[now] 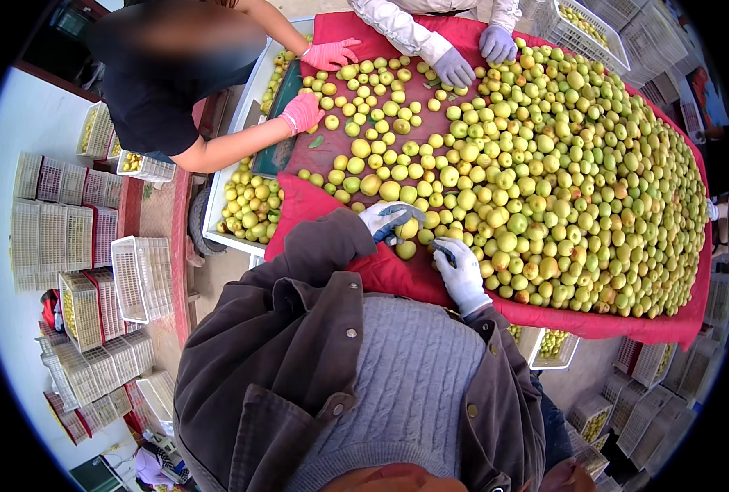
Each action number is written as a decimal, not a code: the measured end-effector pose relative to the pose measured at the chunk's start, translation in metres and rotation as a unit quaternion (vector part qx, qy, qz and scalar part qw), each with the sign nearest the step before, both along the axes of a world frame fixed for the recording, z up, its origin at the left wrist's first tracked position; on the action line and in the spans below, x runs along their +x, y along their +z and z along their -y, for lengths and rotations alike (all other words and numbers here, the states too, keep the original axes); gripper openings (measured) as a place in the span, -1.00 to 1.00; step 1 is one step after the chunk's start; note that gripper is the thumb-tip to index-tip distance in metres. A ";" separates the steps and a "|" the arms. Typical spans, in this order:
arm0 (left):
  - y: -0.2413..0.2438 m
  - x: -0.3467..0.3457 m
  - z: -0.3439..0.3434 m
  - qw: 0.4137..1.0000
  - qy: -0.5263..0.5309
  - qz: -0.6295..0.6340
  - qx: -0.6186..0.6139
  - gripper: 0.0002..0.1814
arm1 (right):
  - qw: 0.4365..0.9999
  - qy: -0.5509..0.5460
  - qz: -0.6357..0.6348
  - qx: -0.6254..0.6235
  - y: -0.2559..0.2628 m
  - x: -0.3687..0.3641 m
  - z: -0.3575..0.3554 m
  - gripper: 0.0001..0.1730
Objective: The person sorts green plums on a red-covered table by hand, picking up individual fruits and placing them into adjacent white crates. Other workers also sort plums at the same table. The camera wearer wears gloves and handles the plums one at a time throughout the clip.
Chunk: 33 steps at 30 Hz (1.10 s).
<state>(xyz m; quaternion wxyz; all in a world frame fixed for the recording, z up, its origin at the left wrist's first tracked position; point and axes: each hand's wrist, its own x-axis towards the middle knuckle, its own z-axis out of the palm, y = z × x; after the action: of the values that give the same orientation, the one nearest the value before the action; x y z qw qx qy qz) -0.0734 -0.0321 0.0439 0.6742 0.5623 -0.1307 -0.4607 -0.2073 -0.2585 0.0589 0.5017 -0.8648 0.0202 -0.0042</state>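
Observation:
My left hand (pixel 390 220), in a white glove with a blue-grey coating, is curled around a yellow-green round fruit (pixel 407 229), perhaps a jujube or small apple. Another loose fruit (pixel 405 249) lies just below it on the red cloth (pixel 383 270). My right hand (pixel 462 273), gloved alike, rests at the near edge of the fruit pile (pixel 561 178) with its fingers bent. Its palm side is hidden, so whether anything is in it does not show. Both hands are close together at the table's near side.
Across the table, a person's lavender-gloved hands (pixel 454 66) touch the fruit. At left, another person's pink-gloved hands (pixel 303 112) are beside a green panel (pixel 278 147). Fruit fills the white-edged trough (pixel 250 206). Plastic crates (pixel 143 280) are stacked at left, more (pixel 555 350) below the table.

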 end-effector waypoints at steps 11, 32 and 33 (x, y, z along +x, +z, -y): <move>0.015 -0.012 -0.212 0.885 0.322 0.164 0.292 -0.73 | 0.999 0.025 -0.034 0.029 -0.005 0.001 0.002 -0.71; -0.006 -0.003 0.015 0.743 -0.231 0.484 0.400 -0.60 | 0.968 0.114 -0.123 -0.187 0.025 -0.031 0.030 -0.69; -0.016 0.003 0.014 0.744 -0.261 0.490 0.372 -0.60 | 0.967 0.118 -0.120 -0.189 0.025 -0.030 0.031 -0.69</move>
<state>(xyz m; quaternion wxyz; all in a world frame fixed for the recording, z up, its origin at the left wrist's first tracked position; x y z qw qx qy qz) -0.0704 -0.0463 0.0282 0.1081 0.8606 -0.4032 -0.2919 -0.2373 -0.2893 0.0838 0.3204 -0.9342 -0.0233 0.1553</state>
